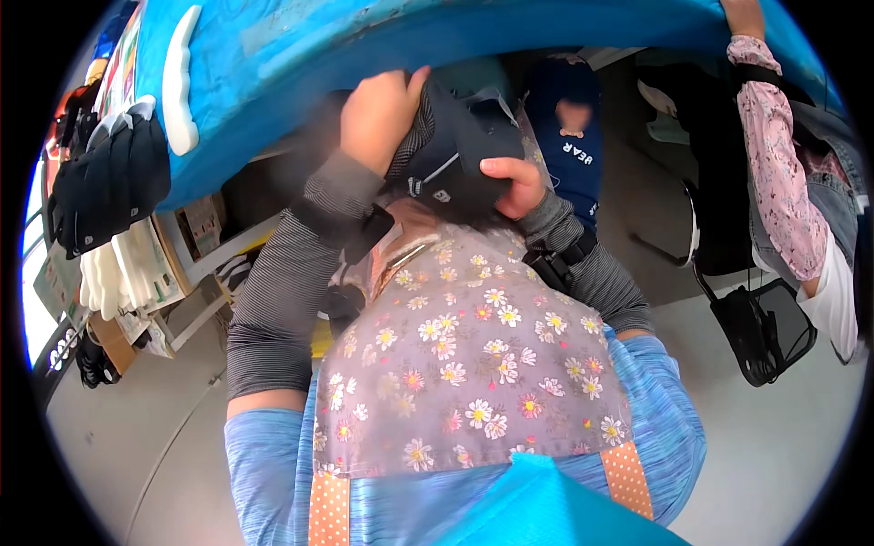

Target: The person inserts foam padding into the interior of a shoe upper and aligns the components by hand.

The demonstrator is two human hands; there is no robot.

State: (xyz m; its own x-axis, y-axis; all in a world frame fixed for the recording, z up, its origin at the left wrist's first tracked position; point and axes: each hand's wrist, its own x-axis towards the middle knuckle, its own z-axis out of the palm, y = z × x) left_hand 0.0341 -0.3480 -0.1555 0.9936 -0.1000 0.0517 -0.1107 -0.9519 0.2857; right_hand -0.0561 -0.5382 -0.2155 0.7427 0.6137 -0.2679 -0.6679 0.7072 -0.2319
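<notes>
A dark cloth piece [460, 155] with a thin white line and a small pale mark is bunched above my lap, just under the edge of a blue-covered table [300, 55]. Closed at its upper left side is my left hand [378, 118], its thumb pointing up. My right hand [514, 187] pinches the lower right side, thumb on top and the other fingers hidden behind the cloth. What kind of article it is, I cannot make out. Beneath it lies my flowered apron [473, 355].
Dark pieces with pale marks [109, 196] hang over the table's left end, above white pieces [118, 273]. A white wavy-edged strip [180, 82] lies on the table. Navy printed fabric [564, 136] is right of my hands. Another person's hand [745, 16] touches the table; a black-framed object [769, 332] stands below.
</notes>
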